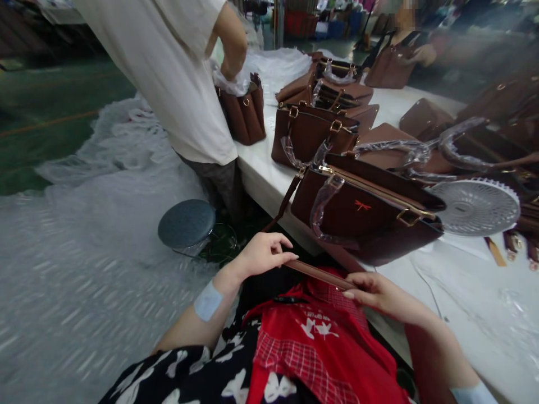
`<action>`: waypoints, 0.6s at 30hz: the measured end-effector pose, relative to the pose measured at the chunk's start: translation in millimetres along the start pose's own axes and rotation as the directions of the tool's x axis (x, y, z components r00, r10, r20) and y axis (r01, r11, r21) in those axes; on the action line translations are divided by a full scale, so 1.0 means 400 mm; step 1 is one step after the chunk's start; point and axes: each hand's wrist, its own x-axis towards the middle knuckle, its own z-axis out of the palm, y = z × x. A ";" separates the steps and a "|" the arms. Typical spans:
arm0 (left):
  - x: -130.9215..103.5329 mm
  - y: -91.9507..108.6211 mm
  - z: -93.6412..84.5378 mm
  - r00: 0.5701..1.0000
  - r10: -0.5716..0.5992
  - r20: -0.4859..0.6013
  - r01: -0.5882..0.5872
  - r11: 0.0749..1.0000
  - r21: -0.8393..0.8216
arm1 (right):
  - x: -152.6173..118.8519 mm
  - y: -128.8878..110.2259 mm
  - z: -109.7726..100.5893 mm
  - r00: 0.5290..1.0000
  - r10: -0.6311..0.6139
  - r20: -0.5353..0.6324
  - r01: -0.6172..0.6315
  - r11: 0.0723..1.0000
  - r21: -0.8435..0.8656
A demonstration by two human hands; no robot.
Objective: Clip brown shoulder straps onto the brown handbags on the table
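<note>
Our left hand (269,252) and right hand (370,289) each pinch the strap (318,273) between closed thumb and fingers; the strap spans both hands above the apron (324,331); the dragonfly bag (366,207) lies just beyond, on the table (263,174), beside the fan (475,207).

Left hand (267,253): thumb and fingers pinched, forearm slanting in from lower left. Right hand (368,290): fingers curled, thumb pressing, forearm from lower right. Pale patch on each forearm.
</note>
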 end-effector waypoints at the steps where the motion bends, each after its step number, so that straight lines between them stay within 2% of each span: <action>1: 0.004 -0.006 -0.009 1.000 0.008 -0.011 -0.008 0.999 0.034 | -0.010 0.010 -0.010 0.999 0.002 -0.045 -0.003 1.000 -0.027; 3: 0.011 -0.017 -0.023 0.999 0.027 -0.044 -0.021 0.991 0.132 | -0.030 0.028 -0.027 0.994 0.010 -0.110 -0.021 0.995 -0.098; 5: 0.017 -0.036 -0.048 0.992 0.030 -0.123 -0.003 0.977 0.213 | -0.055 0.048 -0.043 0.988 0.038 -0.149 -0.061 0.987 -0.147; 8: 0.027 -0.069 -0.098 0.972 0.000 -0.235 0.064 0.963 0.262 | -0.094 0.069 -0.060 0.981 0.086 -0.175 -0.106 0.989 -0.108; 10: 0.036 -0.069 -0.108 0.972 0.028 -0.233 0.048 0.949 0.311 | -0.099 0.065 -0.056 0.978 0.097 -0.184 -0.112 0.991 -0.071; 11: 0.040 -0.057 -0.096 0.977 0.080 -0.200 -0.009 0.942 0.336 | -0.091 0.057 -0.047 0.978 0.089 -0.191 -0.104 0.992 -0.073; 13: 0.047 -0.012 -0.038 0.969 0.239 -0.057 -0.206 0.917 0.343 | -0.055 0.032 -0.018 0.976 0.050 -0.213 -0.073 0.992 -0.103; 15: 0.049 0.047 0.051 0.913 0.370 0.170 -0.404 0.874 0.269 | -0.007 0.005 0.018 0.968 -0.023 -0.249 -0.010 0.992 -0.128; 16: 0.050 0.073 0.096 0.888 0.371 0.272 -0.437 0.864 0.249 | 0.014 -0.006 0.034 0.963 -0.059 -0.261 0.026 0.992 -0.127; 18: 0.051 0.110 0.166 0.888 0.273 0.370 -0.391 0.873 0.293 | 0.040 -0.019 0.054 0.957 -0.107 -0.268 0.085 0.992 -0.091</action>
